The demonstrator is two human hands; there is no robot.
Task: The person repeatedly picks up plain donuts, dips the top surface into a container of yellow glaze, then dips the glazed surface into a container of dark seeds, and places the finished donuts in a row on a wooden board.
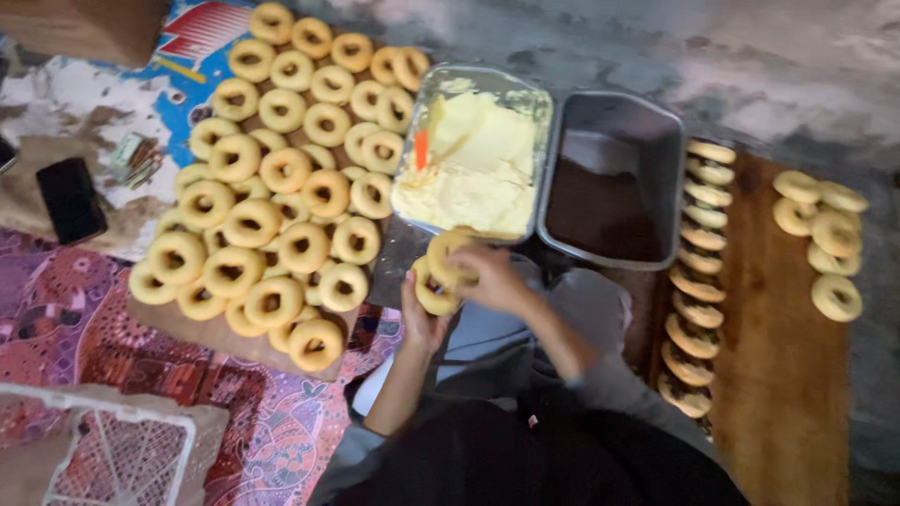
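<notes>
Right now the left hand (424, 323) cups a golden ring doughnut (433, 290) from beneath, and the right hand (492, 278) pinches a second doughnut (448, 255) against it. Both hover before a metal tray of pale, fluffy cream (473, 159). Beside it sits a darker tin (614, 183); smooth plain rings (281, 187) heap leftward.

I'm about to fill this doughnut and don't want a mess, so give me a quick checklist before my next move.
1. Left hand cradles the lower doughnut half: ok.
2. Right hand grips the upper doughnut half: ok.
3. Cream tray within reach, well filled: ok.
4. Orange-handled spreader resting in the cream, free to pick up: ok.
5. Dark filling tray stocked: ok, partly full.
6. Halves cut cleanly: cannot tell, blurred.
</notes>
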